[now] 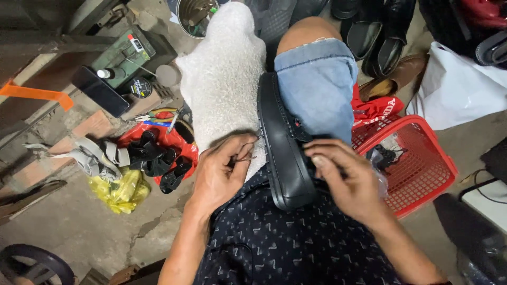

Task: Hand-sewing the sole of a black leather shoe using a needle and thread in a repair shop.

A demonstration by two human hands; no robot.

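Dark patterned shirt (296, 245) is filling the near frame. Black shoe (282, 145) is sitting on edge between the knees, against a white fleecy cloth (224, 79). Right hand (348, 182) is gripping the shoe's upper. Left hand (224, 171) is pinching thin thread (247, 153) at the sole edge. Red basket (422, 169) is standing just right.

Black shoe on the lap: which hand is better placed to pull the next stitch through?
Probably the left. The left hand already pinches the thread beside the black shoe, against the white cloth. The right hand is wrapped over the shoe, steadying it.
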